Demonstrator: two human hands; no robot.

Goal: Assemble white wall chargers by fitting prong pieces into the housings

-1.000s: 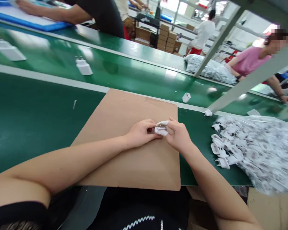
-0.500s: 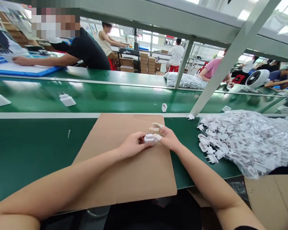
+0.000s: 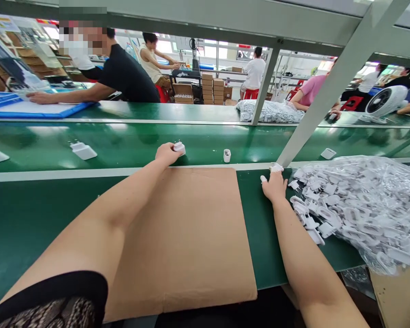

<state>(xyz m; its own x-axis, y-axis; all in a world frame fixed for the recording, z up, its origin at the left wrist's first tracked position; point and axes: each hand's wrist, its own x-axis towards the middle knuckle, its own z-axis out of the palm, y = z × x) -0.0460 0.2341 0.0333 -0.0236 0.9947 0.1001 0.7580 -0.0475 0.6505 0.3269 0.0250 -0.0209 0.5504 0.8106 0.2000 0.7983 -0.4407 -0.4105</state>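
White plug and hands, as seen from above. The left hand grips a white plug between its fingers at the near left side of the casing; the two pins point up and away. The plug is over the green belt, beyond the cardboard; whether its base touches the belt cannot be told. The right hand reaches to the foot of the slanting post, thumb spread wide and fingers open; white covers its fingertips, and contact with any small part there is unclear.

Right of the left fingers, a white casing stands upright; left of them, a second plug lies on the belt. Right of the right fingers, a clear bag of loose white plug parts rests on the bench.

Handling (judged): the plug should be light, stiff and smooth, apt to slip if pinched near rounded edges. Best hold: the broad casing sides, clear of the thin pins, which could bend. The bag should be soft and shifting.
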